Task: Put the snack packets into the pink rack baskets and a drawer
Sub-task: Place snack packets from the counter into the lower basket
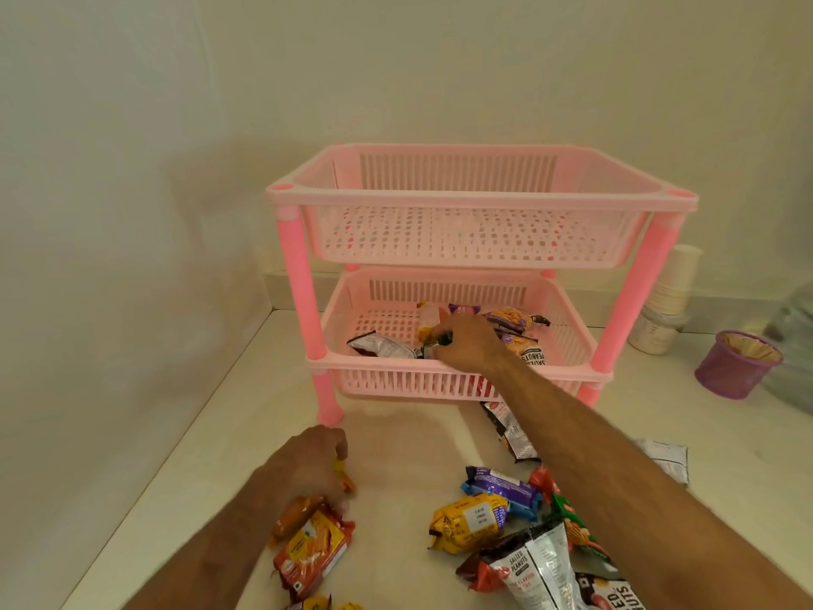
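Observation:
A pink two-tier rack stands on the counter against the wall; its upper basket (479, 200) holds nothing. The lower basket (374, 380) contains several snack packets, among them peanut packets (512, 321) and a silver packet (378, 345). My right hand (466, 343) reaches into the lower basket, fingers closed on a small green packet (440, 339). My left hand (308, 464) rests on the counter in front of the rack, gripping an orange packet (345, 477). More packets lie loose near me: an orange one (308, 552), a yellow one (466, 521), a blue one (501, 486), a salted peanuts pack (532, 574).
To the right of the rack stand a stack of white paper cups (673, 284), a white jar (651, 332) and a small purple basket (734, 363). A wall closes off the left side and the back of the beige counter (396, 455).

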